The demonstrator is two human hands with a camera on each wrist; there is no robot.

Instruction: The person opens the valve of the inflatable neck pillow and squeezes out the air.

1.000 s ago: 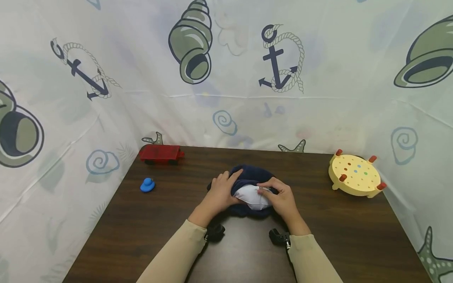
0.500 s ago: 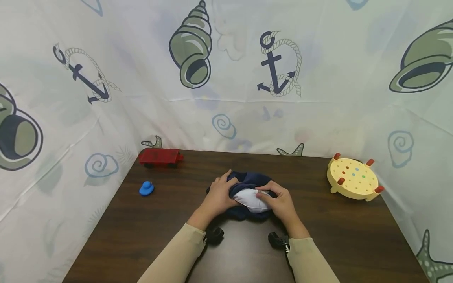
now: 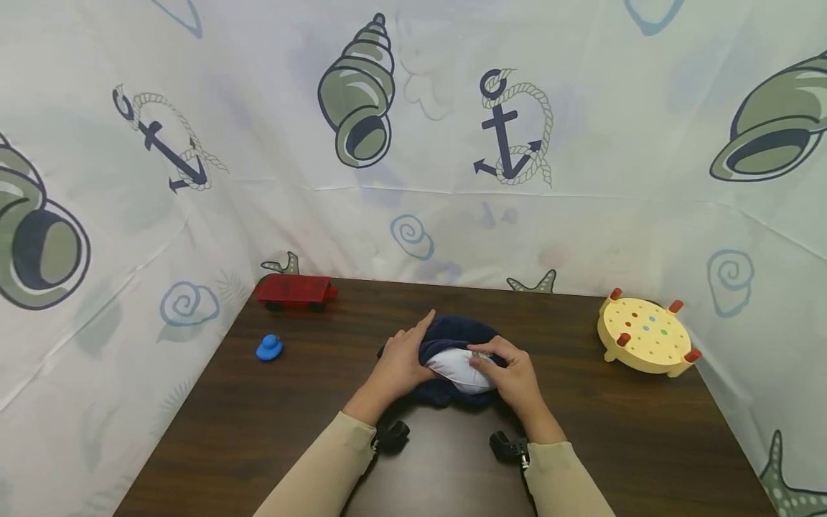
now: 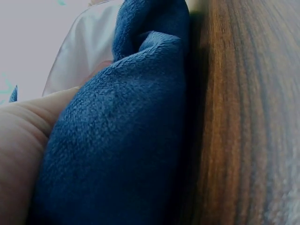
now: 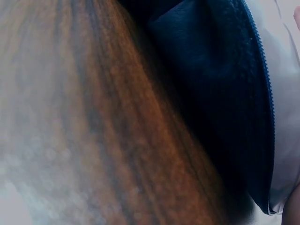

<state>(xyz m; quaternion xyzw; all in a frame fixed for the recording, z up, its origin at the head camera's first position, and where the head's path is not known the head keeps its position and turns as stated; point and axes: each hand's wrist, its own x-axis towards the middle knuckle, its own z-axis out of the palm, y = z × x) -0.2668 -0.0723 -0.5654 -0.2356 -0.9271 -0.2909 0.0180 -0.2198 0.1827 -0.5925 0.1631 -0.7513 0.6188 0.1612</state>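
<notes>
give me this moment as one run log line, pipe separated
left hand: holds navy cover | right hand: pinches white inner | zipper: open, white inner showing

Even light washed the backdrop (image 3: 446, 151) beyond the left hand (image 3: 399, 365) and right hand (image 3: 515, 375); the navy cloth (image 3: 460, 329) between them shadowed the table (image 3: 446, 463), whose nearer sheen looked blurred in the right wrist view.

No readable words, labels, brand names, numbers or signs show on anything in any of the three views.
</notes>
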